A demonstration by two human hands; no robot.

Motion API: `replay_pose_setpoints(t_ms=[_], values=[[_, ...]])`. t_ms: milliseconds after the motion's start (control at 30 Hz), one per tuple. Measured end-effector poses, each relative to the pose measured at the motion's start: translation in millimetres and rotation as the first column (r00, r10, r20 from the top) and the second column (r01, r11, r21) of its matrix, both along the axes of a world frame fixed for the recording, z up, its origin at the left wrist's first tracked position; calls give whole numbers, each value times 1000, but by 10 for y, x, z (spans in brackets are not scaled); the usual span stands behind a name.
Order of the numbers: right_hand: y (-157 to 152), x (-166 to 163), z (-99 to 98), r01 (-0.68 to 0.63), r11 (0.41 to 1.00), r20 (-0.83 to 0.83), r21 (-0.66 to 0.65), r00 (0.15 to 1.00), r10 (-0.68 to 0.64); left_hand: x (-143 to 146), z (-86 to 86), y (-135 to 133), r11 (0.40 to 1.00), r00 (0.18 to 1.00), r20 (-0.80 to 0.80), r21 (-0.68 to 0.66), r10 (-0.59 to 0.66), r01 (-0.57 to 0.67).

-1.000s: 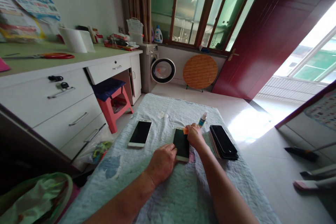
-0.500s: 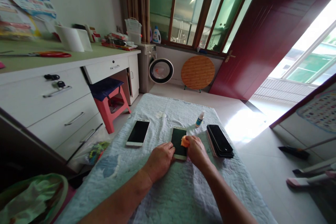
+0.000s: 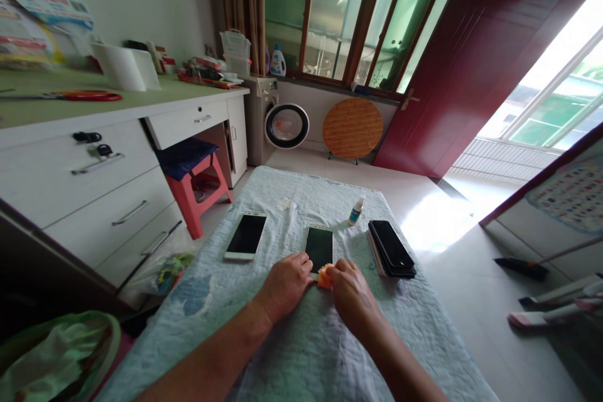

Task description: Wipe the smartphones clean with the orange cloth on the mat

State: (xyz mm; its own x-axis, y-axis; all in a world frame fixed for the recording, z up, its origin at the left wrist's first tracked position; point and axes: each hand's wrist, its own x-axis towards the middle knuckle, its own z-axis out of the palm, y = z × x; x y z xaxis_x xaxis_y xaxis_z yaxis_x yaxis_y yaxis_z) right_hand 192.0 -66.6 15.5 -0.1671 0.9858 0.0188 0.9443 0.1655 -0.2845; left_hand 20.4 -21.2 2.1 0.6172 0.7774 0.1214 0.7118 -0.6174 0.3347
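Observation:
A smartphone (image 3: 320, 245) with a dark screen and pale frame lies face up on a light blue quilted cover (image 3: 292, 195). At its lower left edge, my left hand (image 3: 288, 279) grips it with curled fingers. An orange cloth (image 3: 325, 277) is pinched in my right hand (image 3: 353, 292), pressed against the phone's bottom end. Further left lies a white smartphone (image 3: 246, 237), also face up. To the right is a stack of phones (image 3: 392, 246) with a black one on top. A small spray bottle (image 3: 357, 210) stands beyond my right hand.
At the left stands a white desk (image 3: 188, 114) with scissors (image 3: 89, 95) and a paper roll (image 3: 123, 67). A pink stool (image 3: 198, 191) is partly under it. A bin (image 3: 110, 352) sits at lower left, a broom (image 3: 521, 267) at the right.
My right hand has moved the orange cloth down the phone, from the right side of its screen to its bottom end. My left hand stays at the phone's left edge.

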Motion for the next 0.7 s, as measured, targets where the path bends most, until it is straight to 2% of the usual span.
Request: replay_pose_setpoints(t_ms=[133,500,700], values=[[211,-19,-6,8,998,37,57,999,-10,-10,17,-5,1000,1000,-6,15,-9,9],[988,117,-4,116,990,146,85,981,-127,-21,-3,16,999,1000,4,31,-15,14],[1270,2,36,58,998,204,26,977,-62,-40,-3,34,1000,1000,14,2,-26,26]])
